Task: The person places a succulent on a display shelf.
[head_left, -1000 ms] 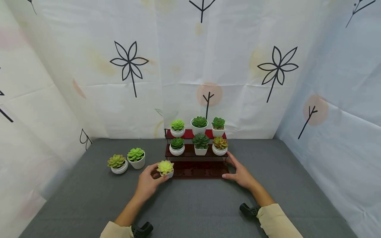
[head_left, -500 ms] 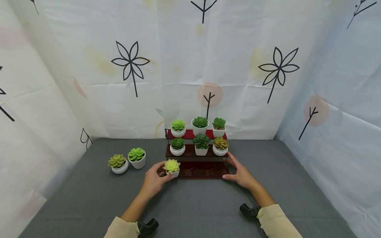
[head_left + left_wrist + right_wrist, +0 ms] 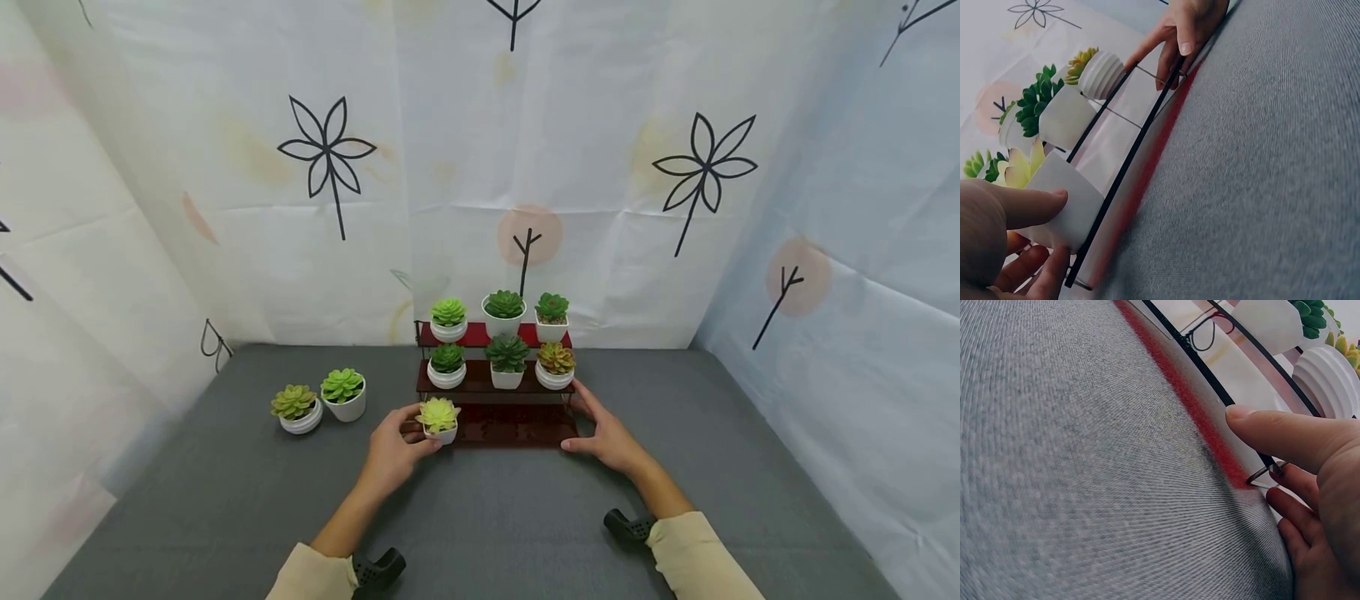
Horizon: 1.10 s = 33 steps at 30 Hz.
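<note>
In the head view the left hand grips a white pot with a pale yellow-green succulent at the left end of the lowest tier of a dark red rack. The left wrist view shows the thumb across the white pot, fingers under and behind it, beside the rack's black front edge. The right hand holds the rack's right end; in the right wrist view its thumb touches the black edge and its fingers curl around the corner. Several potted succulents stand on the upper two tiers.
Two potted succulents stand on the grey cloth left of the rack, one yellow-green, one bright green. A patterned white curtain rises behind the table and along both sides.
The left hand has moved right with the pale succulent, from beside the rack's left end to over the lowest tier. The right hand has stayed at the rack's right end.
</note>
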Tool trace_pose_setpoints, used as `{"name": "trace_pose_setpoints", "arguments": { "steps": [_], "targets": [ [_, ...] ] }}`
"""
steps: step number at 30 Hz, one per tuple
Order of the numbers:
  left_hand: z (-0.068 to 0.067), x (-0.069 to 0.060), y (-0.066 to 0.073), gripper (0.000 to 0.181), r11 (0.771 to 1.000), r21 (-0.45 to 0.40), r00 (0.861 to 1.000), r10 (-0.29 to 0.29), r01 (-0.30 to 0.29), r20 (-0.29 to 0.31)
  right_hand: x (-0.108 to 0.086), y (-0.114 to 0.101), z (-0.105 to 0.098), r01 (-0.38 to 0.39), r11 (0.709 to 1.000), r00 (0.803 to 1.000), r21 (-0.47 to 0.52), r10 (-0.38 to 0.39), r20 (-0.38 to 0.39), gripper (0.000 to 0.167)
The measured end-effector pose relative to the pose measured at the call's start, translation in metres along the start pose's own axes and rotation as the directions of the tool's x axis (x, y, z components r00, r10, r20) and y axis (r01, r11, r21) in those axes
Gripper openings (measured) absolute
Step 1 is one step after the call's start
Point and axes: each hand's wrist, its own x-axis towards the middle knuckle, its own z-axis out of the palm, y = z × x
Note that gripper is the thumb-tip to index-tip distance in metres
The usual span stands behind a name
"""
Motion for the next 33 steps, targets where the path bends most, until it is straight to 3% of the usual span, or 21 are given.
{"name": "trace_pose_setpoints", "arguments": {
  "steps": [16,33],
  "targets": [
    [0.016,-0.001,0.009,0.059,1.0,-0.025,1.0,0.012,-0.012,-0.001,0.0,0.005,-0.001,0.021,1.0,1.0,-0.017,-0.021,-0.001,0.1],
    [0.048,-0.001,0.016,0.044,0.998,-0.067,1.0,0.009,-0.007,0.017,-0.001,-0.002,0.0,0.003,1.0,1.0,0.016,-0.003,0.005,0.1]
  ]
}}
